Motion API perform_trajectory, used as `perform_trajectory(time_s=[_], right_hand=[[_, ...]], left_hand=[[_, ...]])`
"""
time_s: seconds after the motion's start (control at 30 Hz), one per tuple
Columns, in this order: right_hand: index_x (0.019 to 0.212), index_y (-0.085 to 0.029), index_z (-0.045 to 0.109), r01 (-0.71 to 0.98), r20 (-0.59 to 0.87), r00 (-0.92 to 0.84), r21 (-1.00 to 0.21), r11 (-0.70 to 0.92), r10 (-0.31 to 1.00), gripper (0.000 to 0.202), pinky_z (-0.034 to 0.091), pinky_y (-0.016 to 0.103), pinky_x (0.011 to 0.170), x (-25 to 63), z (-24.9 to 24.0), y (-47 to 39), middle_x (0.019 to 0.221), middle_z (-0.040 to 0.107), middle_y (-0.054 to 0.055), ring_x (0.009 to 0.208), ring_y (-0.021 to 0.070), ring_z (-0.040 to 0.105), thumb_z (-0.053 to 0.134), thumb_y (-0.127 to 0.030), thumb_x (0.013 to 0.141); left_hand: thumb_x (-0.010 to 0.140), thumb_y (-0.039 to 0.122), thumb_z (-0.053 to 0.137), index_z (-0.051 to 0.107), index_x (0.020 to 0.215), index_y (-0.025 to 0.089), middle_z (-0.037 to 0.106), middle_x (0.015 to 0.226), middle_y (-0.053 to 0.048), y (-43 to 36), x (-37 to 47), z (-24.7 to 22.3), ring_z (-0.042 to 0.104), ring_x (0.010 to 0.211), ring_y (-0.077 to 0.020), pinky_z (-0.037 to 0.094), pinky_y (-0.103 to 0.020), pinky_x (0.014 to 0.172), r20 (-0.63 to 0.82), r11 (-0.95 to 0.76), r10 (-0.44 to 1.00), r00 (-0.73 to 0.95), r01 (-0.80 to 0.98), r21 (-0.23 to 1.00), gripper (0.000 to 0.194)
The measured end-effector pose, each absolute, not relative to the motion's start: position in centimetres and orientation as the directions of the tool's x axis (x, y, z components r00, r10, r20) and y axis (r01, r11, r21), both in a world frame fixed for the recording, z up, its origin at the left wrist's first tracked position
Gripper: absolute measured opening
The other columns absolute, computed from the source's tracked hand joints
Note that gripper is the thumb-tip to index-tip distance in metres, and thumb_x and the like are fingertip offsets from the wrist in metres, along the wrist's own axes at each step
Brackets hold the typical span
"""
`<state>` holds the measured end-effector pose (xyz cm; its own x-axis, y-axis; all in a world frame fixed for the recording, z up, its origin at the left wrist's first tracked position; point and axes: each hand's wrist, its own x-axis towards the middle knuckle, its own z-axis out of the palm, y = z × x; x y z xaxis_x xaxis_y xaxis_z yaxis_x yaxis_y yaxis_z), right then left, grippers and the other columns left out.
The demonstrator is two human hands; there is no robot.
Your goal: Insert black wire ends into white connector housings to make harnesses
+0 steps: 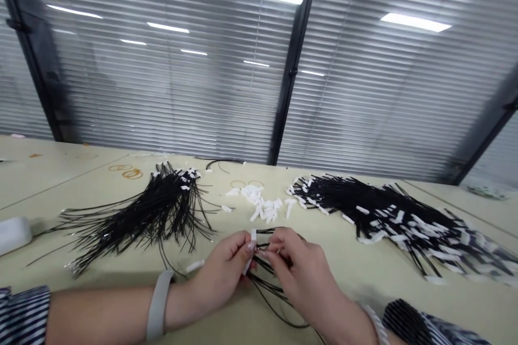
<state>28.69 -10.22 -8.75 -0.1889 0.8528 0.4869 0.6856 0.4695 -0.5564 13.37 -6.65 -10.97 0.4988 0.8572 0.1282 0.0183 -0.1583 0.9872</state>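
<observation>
My left hand (222,275) is closed, with a small white plastic connector (253,235) pinched upright between thumb and fingers. Several thin black wires (269,285) run from the connector to the right and hang down below my hands. Just right of it, my right hand (303,269) is closed in a pinch on a black wire close to the connector. The fingertips of both hands nearly meet, and they hide the exact wire end. A loose white piece (195,266) lies beside my left wrist.
A heap of black wires (154,210) lies at left, and a larger bundle with white ends (364,199) at right. Between them is a pile of small white connectors (263,206). Rubber bands (132,173) and a white object (14,234) are at left. Window blinds (182,91) stand behind the table.
</observation>
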Motion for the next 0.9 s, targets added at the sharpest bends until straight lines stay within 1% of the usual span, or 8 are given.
perform_trajectory(time_s=[0.23, 0.43, 0.57, 0.63, 0.7, 0.8, 0.83, 0.9], right_hand=[[0.082, -0.020, 0.041, 0.677, 0.445, -0.210, -0.576, 0.457, 0.871, 0.008, 0.035, 0.020, 0.048, 28.8, -8.5, -10.3, 0.059, 0.050, -0.003, 0.052, 0.0097, 0.044, 0.040, -0.013, 0.082], [0.080, -0.020, 0.042, 0.661, 0.419, -0.227, -0.597, 0.455, 0.879, 0.011, 0.041, 0.021, 0.053, 28.7, -8.7, -10.2, 0.060, 0.050, -0.003, 0.053, 0.0100, 0.045, 0.038, -0.010, 0.080], [0.082, -0.020, 0.043, 0.620, 0.371, -0.241, -0.652, 0.436, 0.897, 0.013, 0.038, 0.020, 0.049, 28.7, -8.8, -10.0, 0.055, 0.049, -0.005, 0.050, 0.0095, 0.046, 0.040, -0.008, 0.079], [0.084, -0.020, 0.044, 0.622, 0.381, -0.258, -0.637, 0.455, 0.888, 0.013, 0.039, 0.019, 0.049, 28.9, -8.6, -9.8, 0.056, 0.051, -0.005, 0.051, 0.0092, 0.048, 0.040, -0.009, 0.080], [0.088, -0.019, 0.048, 0.674, 0.470, -0.292, -0.518, 0.528, 0.833, 0.014, 0.042, 0.022, 0.056, 29.1, -8.2, -9.9, 0.068, 0.057, -0.001, 0.061, 0.0107, 0.052, 0.040, -0.011, 0.082], [0.081, -0.017, 0.055, 0.772, 0.625, -0.394, -0.173, 0.612, 0.674, 0.012, 0.042, 0.030, 0.066, 29.3, -7.6, -10.4, 0.083, 0.059, 0.006, 0.077, 0.0170, 0.053, 0.044, -0.022, 0.082], [0.075, -0.017, 0.056, 0.793, 0.624, -0.437, -0.073, 0.605, 0.647, 0.015, 0.041, 0.033, 0.066, 29.3, -7.5, -10.6, 0.080, 0.059, 0.007, 0.076, 0.0186, 0.052, 0.048, -0.029, 0.081], [0.065, -0.018, 0.056, 0.829, 0.534, -0.501, 0.071, 0.554, 0.681, 0.026, 0.039, 0.032, 0.059, 29.2, -7.6, -10.9, 0.068, 0.058, 0.005, 0.066, 0.0189, 0.053, 0.057, -0.042, 0.074]], left_hand=[[0.083, 0.044, 0.039, 0.042, 0.067, 0.018, 0.041, 0.060, 0.003, -6.7, 13.2, -11.0, 0.038, 0.056, -0.0121, 0.032, -0.024, 0.053, 0.156, -0.216, 0.862, 0.483, 0.071, 0.974, 0.031], [0.082, 0.046, 0.040, 0.041, 0.063, 0.018, 0.041, 0.059, 0.002, -6.8, 13.3, -11.1, 0.037, 0.056, -0.0129, 0.030, -0.025, 0.054, 0.174, -0.264, 0.841, 0.512, 0.108, 0.959, 0.033], [0.082, 0.045, 0.041, 0.042, 0.063, 0.018, 0.041, 0.059, 0.002, -6.7, 13.3, -11.4, 0.037, 0.057, -0.0124, 0.030, -0.024, 0.054, 0.183, -0.268, 0.829, 0.528, 0.089, 0.959, 0.033], [0.081, 0.047, 0.042, 0.043, 0.064, 0.018, 0.040, 0.058, 0.003, -6.6, 13.4, -11.5, 0.036, 0.055, -0.0118, 0.030, -0.024, 0.052, 0.181, -0.249, 0.828, 0.531, 0.057, 0.967, 0.034], [0.080, 0.049, 0.043, 0.045, 0.066, 0.017, 0.040, 0.057, 0.003, -6.3, 13.4, -11.5, 0.036, 0.054, -0.0115, 0.030, -0.024, 0.051, 0.144, -0.185, 0.859, 0.492, 0.034, 0.982, 0.035], [0.079, 0.049, 0.045, 0.048, 0.073, 0.016, 0.043, 0.060, 0.003, -5.9, 13.4, -11.3, 0.039, 0.053, -0.0111, 0.030, -0.023, 0.048, 0.031, -0.029, 0.939, 0.342, -0.010, 1.000, 0.033], [0.078, 0.048, 0.047, 0.049, 0.074, 0.016, 0.044, 0.061, 0.003, -5.8, 13.4, -11.3, 0.039, 0.052, -0.0108, 0.030, -0.023, 0.048, -0.004, 0.016, 0.959, 0.284, -0.039, 0.999, 0.032], [0.077, 0.045, 0.049, 0.050, 0.076, 0.016, 0.045, 0.063, 0.003, -5.7, 13.4, -11.2, 0.040, 0.050, -0.0097, 0.031, -0.023, 0.047, -0.050, 0.071, 0.978, 0.202, -0.102, 0.992, 0.029]])
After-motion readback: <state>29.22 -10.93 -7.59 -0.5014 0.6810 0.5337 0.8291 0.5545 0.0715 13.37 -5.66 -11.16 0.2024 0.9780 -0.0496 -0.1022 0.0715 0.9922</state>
